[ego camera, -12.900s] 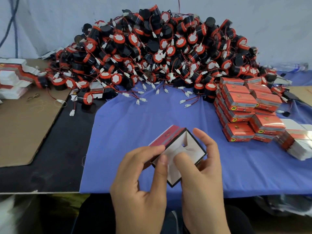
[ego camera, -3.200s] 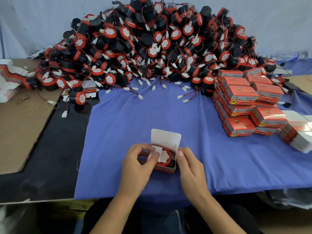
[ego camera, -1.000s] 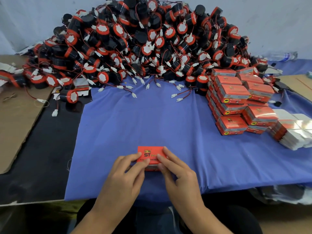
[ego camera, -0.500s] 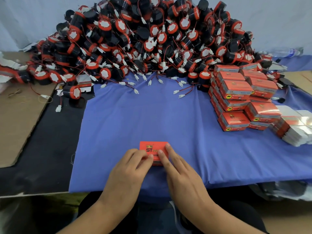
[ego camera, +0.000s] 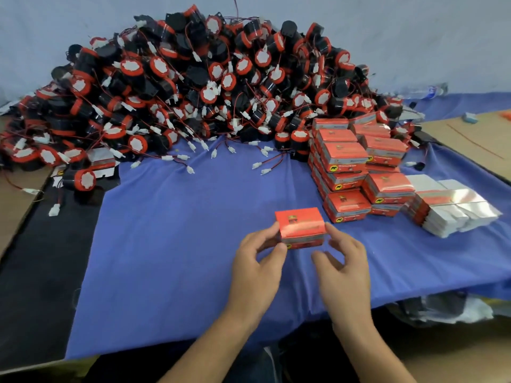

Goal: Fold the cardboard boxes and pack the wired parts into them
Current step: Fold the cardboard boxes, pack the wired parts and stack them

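The left hand [ego camera: 257, 269] pinches the left end of a closed box [ego camera: 300, 223], thumb and forefinger clamped. The right hand [ego camera: 345, 266] touches its right end, thumb spread; I cannot tell if it grips. The box looks packed. Next it likely goes right and farther, onto the stack [ego camera: 356, 172]. Open cloth [ego camera: 179, 244] lies between; the cloth's near edge is just behind the wrists. The parts pile [ego camera: 193, 92] sits farthest.

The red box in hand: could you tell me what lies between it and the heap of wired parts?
Head view: bare blue cloth beyond the red box, then stray white connectors edging the heap of wired parts.
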`<state>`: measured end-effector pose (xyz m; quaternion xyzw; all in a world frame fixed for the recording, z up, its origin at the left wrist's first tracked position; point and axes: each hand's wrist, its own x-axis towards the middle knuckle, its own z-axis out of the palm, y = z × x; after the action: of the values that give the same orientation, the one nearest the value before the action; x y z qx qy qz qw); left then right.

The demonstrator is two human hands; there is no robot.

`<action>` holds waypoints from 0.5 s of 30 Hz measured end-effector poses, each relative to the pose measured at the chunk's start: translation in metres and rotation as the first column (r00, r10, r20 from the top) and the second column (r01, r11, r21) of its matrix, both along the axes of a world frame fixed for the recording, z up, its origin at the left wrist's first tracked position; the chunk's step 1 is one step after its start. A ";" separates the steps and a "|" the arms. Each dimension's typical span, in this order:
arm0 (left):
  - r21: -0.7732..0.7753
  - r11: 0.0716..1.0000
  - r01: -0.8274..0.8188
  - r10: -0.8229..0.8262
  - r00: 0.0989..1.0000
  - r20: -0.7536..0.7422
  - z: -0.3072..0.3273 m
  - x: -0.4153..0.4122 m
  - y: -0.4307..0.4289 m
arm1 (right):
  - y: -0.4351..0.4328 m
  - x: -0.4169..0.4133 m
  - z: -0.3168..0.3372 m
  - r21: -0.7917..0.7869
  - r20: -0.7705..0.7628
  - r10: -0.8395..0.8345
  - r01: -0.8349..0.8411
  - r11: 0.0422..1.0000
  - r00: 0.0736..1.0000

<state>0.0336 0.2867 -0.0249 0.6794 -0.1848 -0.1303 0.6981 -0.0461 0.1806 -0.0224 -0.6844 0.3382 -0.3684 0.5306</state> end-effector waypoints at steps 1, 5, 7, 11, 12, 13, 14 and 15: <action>0.023 0.999 0.030 -0.030 0.999 0.032 0.004 0.000 -0.017 | -0.016 0.001 0.003 -0.025 -0.005 -0.036 0.036 0.999 0.999; 0.107 0.987 0.121 -0.139 0.974 0.178 0.014 0.002 -0.081 | -0.066 0.010 0.010 -0.047 -0.013 -0.145 0.144 0.988 0.989; 0.149 0.973 0.178 -0.206 0.958 0.201 0.013 0.005 -0.107 | -0.081 0.016 0.012 -0.050 -0.018 -0.193 0.192 0.980 0.981; 0.245 0.942 0.230 -0.279 0.941 0.191 0.000 0.015 -0.138 | -0.092 0.027 0.006 0.024 0.007 -0.199 0.199 0.980 0.980; 0.271 0.936 0.224 -0.283 0.938 0.202 -0.004 0.017 -0.141 | -0.092 0.029 0.004 0.060 0.028 -0.189 0.187 0.980 0.982; 0.290 0.930 0.227 -0.291 0.935 0.201 -0.007 0.018 -0.142 | -0.092 0.029 0.000 0.095 0.045 -0.180 0.175 0.980 0.983; 0.298 0.923 0.242 -0.306 0.933 0.191 -0.009 0.018 -0.143 | -0.091 0.028 -0.003 0.118 0.053 -0.169 0.162 0.980 0.984; 0.301 0.920 0.252 -0.316 0.930 0.186 -0.011 0.019 -0.142 | -0.090 0.027 -0.007 0.130 0.058 -0.156 0.147 0.981 0.986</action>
<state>0.0522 0.1443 -0.0359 0.7450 -0.3420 -0.1752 0.5452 -0.0190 0.0902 -0.0291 -0.6092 0.3936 -0.4088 0.5539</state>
